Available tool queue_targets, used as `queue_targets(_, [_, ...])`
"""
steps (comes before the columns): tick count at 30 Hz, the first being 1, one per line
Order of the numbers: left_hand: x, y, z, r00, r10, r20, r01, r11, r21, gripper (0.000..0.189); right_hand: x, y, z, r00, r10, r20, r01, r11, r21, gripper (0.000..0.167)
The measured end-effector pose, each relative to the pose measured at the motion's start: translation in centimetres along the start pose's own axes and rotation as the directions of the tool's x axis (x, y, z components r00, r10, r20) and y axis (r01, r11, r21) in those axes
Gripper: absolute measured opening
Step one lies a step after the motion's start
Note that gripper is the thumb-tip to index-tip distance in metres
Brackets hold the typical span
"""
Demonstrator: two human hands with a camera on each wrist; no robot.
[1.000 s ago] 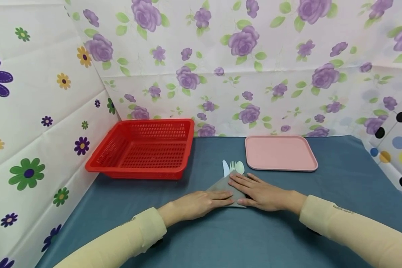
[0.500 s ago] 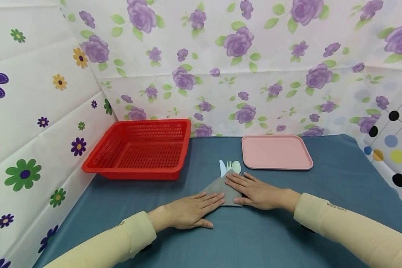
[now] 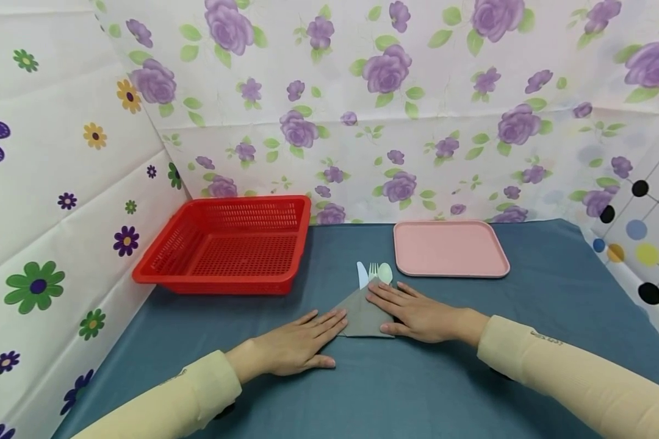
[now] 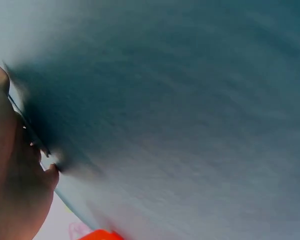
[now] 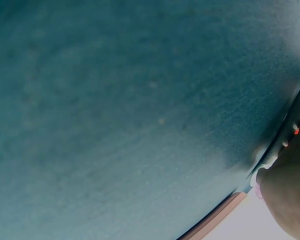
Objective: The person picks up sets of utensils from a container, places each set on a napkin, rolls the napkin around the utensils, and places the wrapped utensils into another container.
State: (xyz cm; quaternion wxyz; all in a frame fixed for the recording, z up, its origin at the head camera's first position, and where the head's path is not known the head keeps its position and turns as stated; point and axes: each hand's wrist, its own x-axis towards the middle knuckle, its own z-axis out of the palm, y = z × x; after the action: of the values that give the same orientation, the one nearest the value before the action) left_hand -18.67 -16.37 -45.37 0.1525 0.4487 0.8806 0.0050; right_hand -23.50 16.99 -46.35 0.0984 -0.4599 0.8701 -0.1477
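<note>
We touch a folded grey cloth (image 3: 363,318)
Our left hand (image 3: 290,347) and right hand (image 3: 420,314) lie flat, fingers outstretched

A grey napkin (image 3: 362,316) lies flat between the left hand (image 3: 293,349) and the right hand (image 3: 421,316), folded to a point, its straight edge toward the person. The left fingers rest on its left slope, the right fingers on its tip. Just beyond the right fingertips, a pale blue knife (image 3: 362,275), a pale green fork (image 3: 373,271) and a pale green spoon (image 3: 385,273) stick out side by side, handles hidden.
</note>
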Motion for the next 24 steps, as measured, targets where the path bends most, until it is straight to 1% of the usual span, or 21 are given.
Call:
queue_targets(5, [-0.6, -0.4, 0.5, 1.000, -0.018, -0.004, 0.018, 1.000, -0.018, 0.078, 0.1, -0.1, -0.1, 1.000, 0.021, 0.019, -0.021, 1.000, -0.019, 0.073])
queue_targets(7, [-0.7, -0.5, 0.6, 1.000, -0.026, -0.003, 0.026, 0.999, -0.022, 0.078, 0.1, -0.1, -0.1, 1.000, 0.000, 0.009, 0.001, 0.999, -0.033, 0.069])
queue_targets(11, [-0.8, -0.4, 0.4, 1.000, -0.028, -0.002, 0.028, 0.999, -0.018, 0.079, 0.0, -0.4, -0.2, 0.998, -0.060, -0.009, 0.059, 0.996, -0.071, 0.056])
queue_targets(13, [-0.8, -0.4, 0.3, 1.000, -0.024, -0.004, 0.024, 1.000, -0.016, 0.079, -0.1, -0.6, -0.3, 0.998, -0.069, 0.002, 0.069, 0.994, -0.085, 0.052])
queue_targets(17, [-0.8, -0.5, 0.2, 1.000, -0.016, -0.015, 0.016, 0.999, -0.030, 0.077, 0.1, -0.8, -0.4, 0.998, -0.048, 0.043, 0.052, 0.994, -0.099, 0.051])
queue_targets(19, [-0.9, -0.7, 0.2, 0.999, -0.022, -0.029, 0.021, 0.999, -0.035, 0.075, 0.1, -0.9, -0.5, 0.998, -0.036, 0.060, 0.042, 0.995, -0.095, 0.051])
queue_targets(21, [-1.0, -1.0, 0.2, 0.998, -0.029, -0.050, 0.028, 0.999, -0.017, 0.072, 0.1, -0.9, -0.5, 0.997, -0.031, 0.067, 0.037, 0.995, -0.092, 0.051])
queue_targets(24, [-1.1, -1.4, 0.2, 0.993, -0.012, -0.121, 0.018, 0.999, 0.046, 0.066, 0.1, -0.9, -0.5, 0.997, -0.030, 0.067, 0.035, 0.996, -0.087, 0.051])
